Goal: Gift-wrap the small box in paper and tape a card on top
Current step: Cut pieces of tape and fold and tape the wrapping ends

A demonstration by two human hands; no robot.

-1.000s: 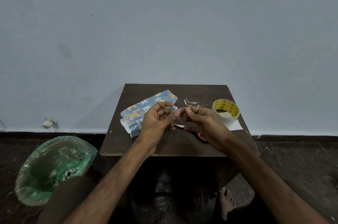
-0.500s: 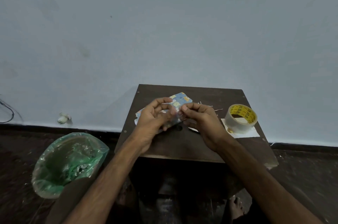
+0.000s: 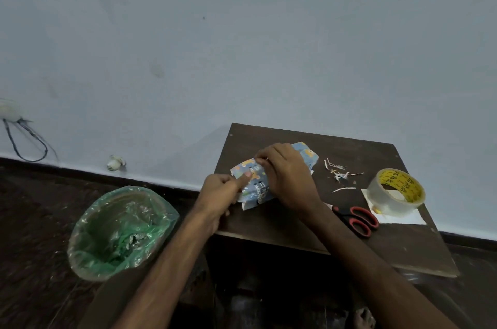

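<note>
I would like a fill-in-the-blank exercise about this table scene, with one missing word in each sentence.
The scissors have ___ handles.
The bin on the floor is lined with a ___ plastic bag.
The tape roll stands on a white card, to the ___ of the scissors.
The left hand and the right hand hold the wrapped box, whose paper is mostly ___.
Missing words: red; green; right; blue.

Dim, flat indoor light, soft shadows, slight motion blur, wide-angle bending at edges, murky floor
</note>
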